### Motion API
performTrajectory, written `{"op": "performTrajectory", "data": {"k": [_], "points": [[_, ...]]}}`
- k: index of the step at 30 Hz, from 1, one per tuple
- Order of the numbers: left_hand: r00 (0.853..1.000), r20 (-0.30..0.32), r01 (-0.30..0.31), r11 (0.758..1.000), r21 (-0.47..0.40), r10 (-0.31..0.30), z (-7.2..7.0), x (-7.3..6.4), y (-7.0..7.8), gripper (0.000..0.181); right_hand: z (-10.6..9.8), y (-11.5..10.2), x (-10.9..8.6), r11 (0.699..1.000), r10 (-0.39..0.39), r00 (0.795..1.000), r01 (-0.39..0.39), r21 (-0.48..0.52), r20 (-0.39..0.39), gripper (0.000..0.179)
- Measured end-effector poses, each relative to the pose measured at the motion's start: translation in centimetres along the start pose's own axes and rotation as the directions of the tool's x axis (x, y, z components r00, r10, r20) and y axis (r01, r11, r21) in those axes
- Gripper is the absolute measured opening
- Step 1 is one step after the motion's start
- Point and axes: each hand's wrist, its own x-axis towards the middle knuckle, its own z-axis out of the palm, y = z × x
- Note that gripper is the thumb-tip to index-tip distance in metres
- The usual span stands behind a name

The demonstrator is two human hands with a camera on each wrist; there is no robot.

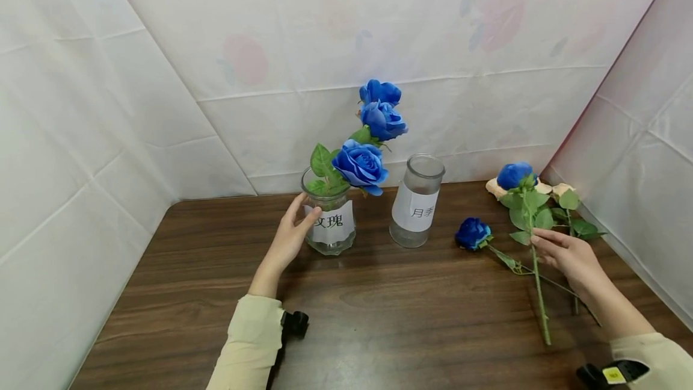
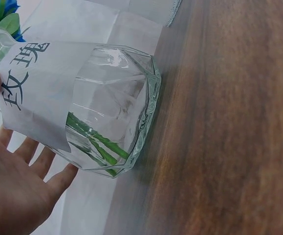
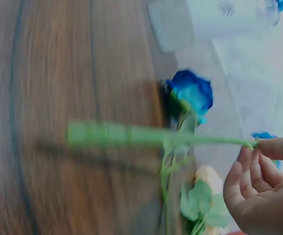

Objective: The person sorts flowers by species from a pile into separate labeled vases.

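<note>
My left hand point(image 1: 288, 235) holds the side of a glass vase point(image 1: 330, 247), thumb in front and fingers behind. A paper label point(image 2: 46, 88) is stuck round the vase, and green stems point(image 2: 104, 147) show through its lower glass. Blue roses point(image 1: 361, 165) lean out of its mouth to the right. At the right, my right hand point(image 1: 568, 257) pinches the stem of a blue rose point(image 1: 516, 176) between thumb and fingers. Its stem's cut end point(image 3: 82, 133) points toward the near side, over the table. Beside it a darker blue rose point(image 1: 473, 233) lies on the tabletop.
A taller, flowerless glass vase point(image 1: 409, 236) with a label stands right of the first. Pale cream flowers point(image 1: 563, 189) with green leaves lie at the back right. White cloth point(image 1: 303, 125) hangs behind the brown wooden table point(image 1: 346, 318) and along both sides.
</note>
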Motion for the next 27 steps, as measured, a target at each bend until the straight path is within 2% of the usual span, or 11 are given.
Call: {"op": "performTrajectory", "data": {"k": [3, 4, 6, 10, 11, 15, 17, 18, 23, 27], "points": [[1.000, -0.001, -0.004, 1.000, -0.004, 0.004, 0.0, 0.0, 0.1, 0.071, 0.6, -1.0, -0.7, 0.974, -0.049, 0.999, 0.052, 0.221, -0.016, 0.021], [1.000, 0.004, 0.005, 1.000, -0.006, -0.005, 0.0, -0.2, 0.6, 0.071, 0.8, -1.4, -1.0, 0.956, -0.065, 0.998, 0.069, 0.285, -0.022, 0.017], [1.000, 0.003, 0.007, 1.000, -0.006, -0.007, 0.0, -0.2, 0.6, 0.071, 1.5, -2.2, -1.6, 0.918, -0.107, 0.993, 0.114, 0.380, -0.040, 0.019], [1.000, 0.002, 0.015, 1.000, -0.007, -0.015, 0.0, -0.3, 0.7, 0.072, 3.4, -3.8, -2.4, 0.843, -0.188, 0.974, 0.224, 0.489, -0.123, 0.017], [1.000, -0.004, 0.005, 1.000, -0.005, -0.006, 0.0, -0.1, 0.3, 0.073, 4.0, -4.1, -2.5, 0.818, -0.210, 0.966, 0.257, 0.514, -0.149, 0.017], [1.000, -0.003, 0.010, 1.000, -0.008, -0.010, 0.0, -0.2, 0.2, 0.073, 6.2, -5.8, -2.7, 0.703, -0.283, 0.930, 0.368, 0.609, -0.235, 0.013], [1.000, -0.001, 0.014, 1.000, -0.009, -0.014, 0.0, -0.1, 0.2, 0.073, 7.2, -6.6, -2.8, 0.667, -0.300, 0.917, 0.399, 0.629, -0.263, 0.011], [1.000, 0.001, 0.017, 1.000, -0.010, -0.017, 0.0, -0.1, 0.2, 0.073, 7.7, -7.0, -2.8, 0.654, -0.305, 0.912, 0.410, 0.636, -0.274, 0.010], [1.000, 0.009, 0.018, 1.000, -0.016, -0.018, 0.0, -0.1, 0.2, 0.072, 10.2, -8.8, -2.9, 0.631, -0.317, 0.895, 0.446, 0.635, -0.313, 0.007], [1.000, 0.010, 0.015, 1.000, -0.017, -0.015, 0.0, -0.1, 0.3, 0.072, 12.2, -10.2, -2.7, 0.602, -0.343, 0.884, 0.467, 0.648, -0.318, 0.006]]}}
